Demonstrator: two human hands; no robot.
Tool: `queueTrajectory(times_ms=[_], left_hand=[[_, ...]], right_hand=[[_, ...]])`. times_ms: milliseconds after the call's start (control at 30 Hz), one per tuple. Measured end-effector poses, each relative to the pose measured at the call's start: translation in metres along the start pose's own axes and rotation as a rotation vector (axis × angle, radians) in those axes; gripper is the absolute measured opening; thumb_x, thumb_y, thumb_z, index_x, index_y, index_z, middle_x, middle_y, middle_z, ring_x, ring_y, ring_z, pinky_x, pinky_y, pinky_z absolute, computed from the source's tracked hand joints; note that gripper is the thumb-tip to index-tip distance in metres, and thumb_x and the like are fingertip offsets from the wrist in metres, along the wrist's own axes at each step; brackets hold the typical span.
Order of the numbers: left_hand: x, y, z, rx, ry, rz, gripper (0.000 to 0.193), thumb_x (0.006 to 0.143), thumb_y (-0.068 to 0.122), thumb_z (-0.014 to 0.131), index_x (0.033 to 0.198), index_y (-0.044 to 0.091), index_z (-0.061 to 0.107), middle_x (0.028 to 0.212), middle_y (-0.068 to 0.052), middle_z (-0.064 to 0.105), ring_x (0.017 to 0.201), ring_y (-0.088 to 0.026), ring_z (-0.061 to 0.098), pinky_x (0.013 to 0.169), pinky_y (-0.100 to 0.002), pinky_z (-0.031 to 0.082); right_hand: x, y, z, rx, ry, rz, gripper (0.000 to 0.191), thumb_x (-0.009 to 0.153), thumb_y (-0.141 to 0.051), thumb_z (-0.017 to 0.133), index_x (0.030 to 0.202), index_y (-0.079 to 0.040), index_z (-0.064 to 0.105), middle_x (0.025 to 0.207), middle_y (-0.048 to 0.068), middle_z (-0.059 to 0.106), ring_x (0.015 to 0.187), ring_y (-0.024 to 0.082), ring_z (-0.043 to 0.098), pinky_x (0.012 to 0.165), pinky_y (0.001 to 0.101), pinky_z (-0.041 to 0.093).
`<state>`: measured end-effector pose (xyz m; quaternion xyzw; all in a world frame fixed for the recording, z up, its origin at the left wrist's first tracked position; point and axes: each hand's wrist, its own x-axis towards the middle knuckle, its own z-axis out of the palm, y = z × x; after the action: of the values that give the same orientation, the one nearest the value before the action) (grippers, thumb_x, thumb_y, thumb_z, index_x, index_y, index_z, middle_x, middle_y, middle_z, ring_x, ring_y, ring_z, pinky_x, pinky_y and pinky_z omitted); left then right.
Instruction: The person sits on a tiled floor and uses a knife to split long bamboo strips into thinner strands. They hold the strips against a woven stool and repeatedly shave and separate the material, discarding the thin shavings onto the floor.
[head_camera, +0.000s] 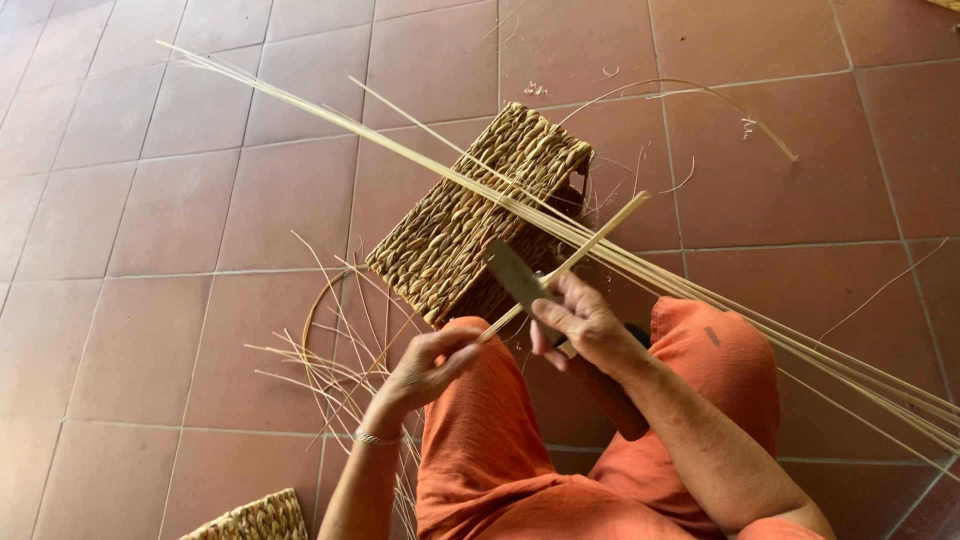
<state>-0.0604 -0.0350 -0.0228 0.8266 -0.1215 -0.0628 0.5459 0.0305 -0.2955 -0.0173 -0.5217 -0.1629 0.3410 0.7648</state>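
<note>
While the person sat over a tiled floor (150, 250) in orange trousers (500, 470), the head view showed both hands working one pale cane strip (575, 260). Strip's long axis ran diagonally: lower end at the left hand (425, 370), upper free end pointing up and to the right, ending just over the bundle of long canes (700, 290). Left hand was closed, pinching the strip's lower end between thumb and fingers; a thin bracelet (378, 437) sat on that wrist. Right hand (580, 325) was closed around a knife (520, 278), its flat grey blade angled up and to the left, its edge meeting the strip about midway. Dark handle (605, 395) extended down along the forearm.

Surroundings, same view: a woven rectangular basket (470, 215) lay tilted on the floor directly behind the hands, touching or just beyond the knees. The bundle of long canes crossed the frame from upper left to lower right, passing over the basket's top edge and over the right thigh; it lay behind the strip and crossed it near the tip. Loose thin shavings (330, 350) were scattered on the floor left of the left hand. A second woven piece (255, 520) showed at the bottom edge, partly cut off. A curved stray sliver (700, 100) lay on the tiles at upper right, well apart.
</note>
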Motion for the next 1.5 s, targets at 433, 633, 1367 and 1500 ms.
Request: queueTrajectory(times_ms=[433,633,1367,1500], left_hand=[[-0.021,-0.011,0.003,-0.149,0.155,-0.057,0.022,0.094,0.006,0.073,0.115,0.008,0.079,0.077,-0.001,0.074,0.061,-0.004,0.063,0.053,-0.023,0.053],[-0.04,-0.011,-0.013,-0.172,0.152,-0.136,0.02,0.095,0.008,0.071,0.114,0.007,0.079,0.086,-0.004,0.079,0.067,-0.007,0.066,0.057,-0.024,0.057],[0.018,0.008,0.036,-0.292,0.112,-0.174,0.02,0.106,0.019,0.056,0.112,0.004,0.067,0.073,0.001,0.061,0.059,-0.004,0.055,0.051,-0.021,0.049],[-0.006,0.003,0.022,-0.175,0.077,-0.198,0.018,0.103,0.018,0.061,0.107,0.002,0.069,0.077,-0.001,0.063,0.058,-0.005,0.06,0.049,-0.022,0.055]], right_hand=[[-0.005,-0.011,-0.03,0.117,0.0,-0.046,0.016,0.104,-0.021,0.051,0.113,-0.008,0.049,0.066,0.01,0.068,0.043,0.014,0.057,0.036,0.0271,0.048],[-0.01,-0.022,-0.05,0.061,0.224,-0.114,0.015,0.108,-0.022,0.049,0.107,-0.007,0.05,0.07,0.008,0.068,0.045,0.014,0.055,0.035,0.0286,0.047],[-0.002,-0.008,-0.004,0.009,-0.045,0.082,0.018,0.102,-0.02,0.053,0.113,-0.006,0.047,0.069,0.012,0.07,0.046,0.018,0.06,0.038,0.0297,0.051],[-0.011,-0.034,-0.034,-0.039,0.311,-0.01,0.01,0.104,-0.019,0.051,0.113,-0.014,0.051,0.068,0.009,0.066,0.044,0.016,0.055,0.038,0.029,0.047]])
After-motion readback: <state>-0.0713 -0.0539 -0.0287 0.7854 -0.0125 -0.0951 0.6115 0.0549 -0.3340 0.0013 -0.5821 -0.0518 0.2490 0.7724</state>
